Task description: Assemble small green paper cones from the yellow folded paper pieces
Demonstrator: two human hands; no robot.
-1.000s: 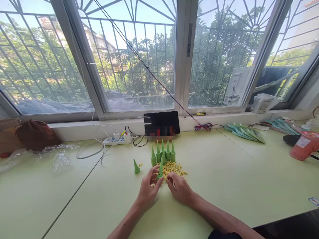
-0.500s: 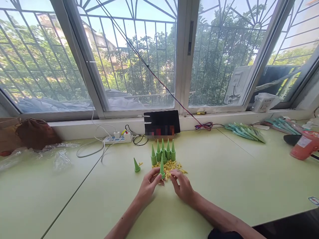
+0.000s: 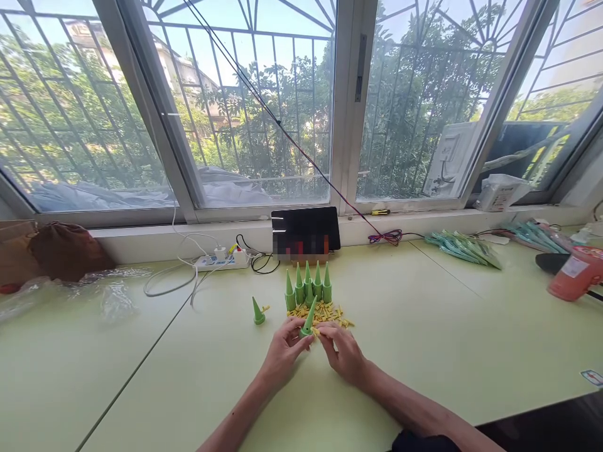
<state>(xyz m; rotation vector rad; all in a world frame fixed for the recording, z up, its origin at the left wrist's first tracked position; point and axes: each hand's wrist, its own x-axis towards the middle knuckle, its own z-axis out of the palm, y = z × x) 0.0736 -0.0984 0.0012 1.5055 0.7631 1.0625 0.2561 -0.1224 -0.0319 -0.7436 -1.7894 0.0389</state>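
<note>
My left hand pinches a green cone by its base, tip tilted up and to the right. My right hand pinches a small yellow piece right at the cone's base. Just beyond my fingers lies a heap of small yellow pieces. Behind the heap several green cones stand upright in a cluster. One more green cone stands alone to the left with a yellow piece beside it.
A black tablet leans against the window sill. A white power strip with cables lies to the left, clear plastic and a brown bag farther left. Teal packets and a pink bottle lie right.
The cone in my left hand has tilted from upright to leaning right. My right hand has left the yellow heap and come to the cone's base with a yellow piece.
</note>
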